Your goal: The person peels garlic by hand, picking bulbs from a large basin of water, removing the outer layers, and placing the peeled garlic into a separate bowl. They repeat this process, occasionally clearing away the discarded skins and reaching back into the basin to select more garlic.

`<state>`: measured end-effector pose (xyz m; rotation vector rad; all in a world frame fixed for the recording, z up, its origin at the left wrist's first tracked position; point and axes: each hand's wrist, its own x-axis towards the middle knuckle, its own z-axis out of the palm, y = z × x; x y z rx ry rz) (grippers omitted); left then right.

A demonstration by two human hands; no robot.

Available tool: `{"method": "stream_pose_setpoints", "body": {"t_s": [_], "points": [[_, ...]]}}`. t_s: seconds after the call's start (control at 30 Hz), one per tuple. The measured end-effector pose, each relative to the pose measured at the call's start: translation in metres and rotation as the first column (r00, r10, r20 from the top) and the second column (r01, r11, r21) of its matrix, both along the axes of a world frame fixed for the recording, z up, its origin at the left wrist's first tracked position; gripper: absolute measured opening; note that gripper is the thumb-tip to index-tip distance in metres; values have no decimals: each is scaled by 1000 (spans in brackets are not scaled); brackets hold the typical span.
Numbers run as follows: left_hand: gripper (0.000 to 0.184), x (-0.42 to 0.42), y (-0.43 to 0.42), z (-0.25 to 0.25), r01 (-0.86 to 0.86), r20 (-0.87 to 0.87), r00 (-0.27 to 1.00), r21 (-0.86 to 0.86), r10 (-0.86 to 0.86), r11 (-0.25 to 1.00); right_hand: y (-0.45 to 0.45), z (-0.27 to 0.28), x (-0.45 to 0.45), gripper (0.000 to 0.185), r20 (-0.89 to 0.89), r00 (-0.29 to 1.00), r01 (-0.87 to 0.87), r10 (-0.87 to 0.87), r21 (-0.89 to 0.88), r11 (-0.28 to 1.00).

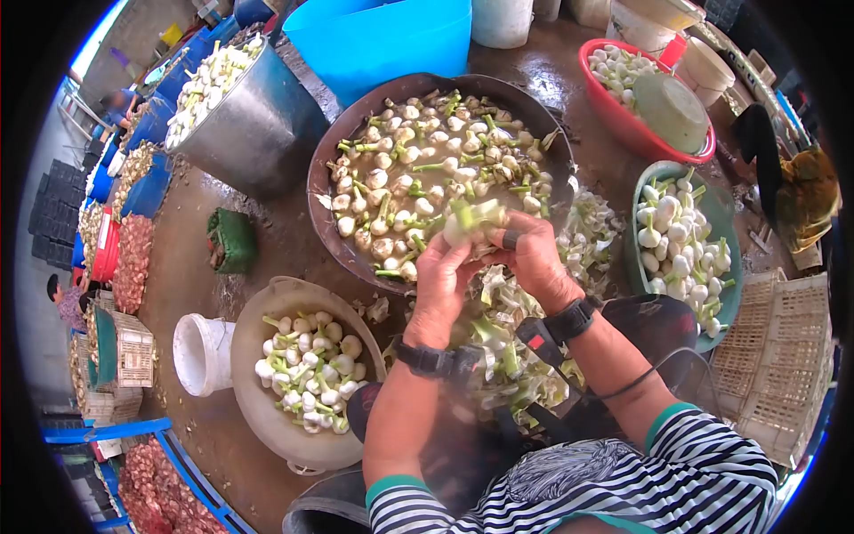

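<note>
My left hand grips the garlic bulb, fingers curled; my right hand, also curled in, pinches its stalk end. Bulb's above the brown basin's near side. Wrist-strap markings unreadable.

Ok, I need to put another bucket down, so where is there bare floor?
Bare floor shows between the green bag and the small white bucket and between the big blue tub and red basin. Crowded: between the dark pan and green basin, where peelings lie heaped.

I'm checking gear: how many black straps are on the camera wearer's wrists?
2: a left strap on the left wrist and a right strap on the right wrist; neither is hidden.
</note>
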<state>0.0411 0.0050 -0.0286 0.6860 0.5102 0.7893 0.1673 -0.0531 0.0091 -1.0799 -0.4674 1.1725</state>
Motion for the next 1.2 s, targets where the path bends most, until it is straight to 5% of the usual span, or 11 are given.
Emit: {"method": "stream_pose_setpoints", "body": {"t_s": [0.2,0.33,0.37,0.43,0.57,0.63,0.77,0.97,1.0,1.13,1.2], "points": [[34,-3,-7,14,21,257,966,-54,-6,998,-7,-34,29,27,-563,818,-50,118,134,990],[31,-15,-2,19,-26,241,970,-53,38,998,-37,-58,47,23,-66,956,-293,286,-194,936],[30,-14,-4,22,-27,182,983,-35,33,999,-44,-58,41,27,183,827,-355,531,-562,747],[28,-11,-8,24,-10,59,998,-3,10,1000,-61,-57,32,32,715,-166,-130,679,-699,703],[29,-6,-17,25,-76,-90,993,81,83,994,-33,20,29,46,625,738,-202,255,-157,967],[30,0,-19,20,-84,-125,987,112,97,990,-11,14,22,37,711,701,-169,-56,242,955],[33,-5,-18,21,-45,-17,999,46,45,998,-3,9,27,25,801,593,-232,83,71,970],[37,-22,-12,27,157,401,901,53,-165,986,-12,-40,57,8,-376,926,66,-10,138,988],[36,-21,-11,30,128,340,930,59,-140,990,-28,-11,44,19,378,919,-44,111,-183,982],[42,-10,-16,27,-32,15,999,122,30,992,-37,20,12,33,260,960,-163,104,215,963],[38,-6,-23,27,-45,-49,997,192,56,980,-24,18,16,29,668,744,-214,5,232,949]]}}
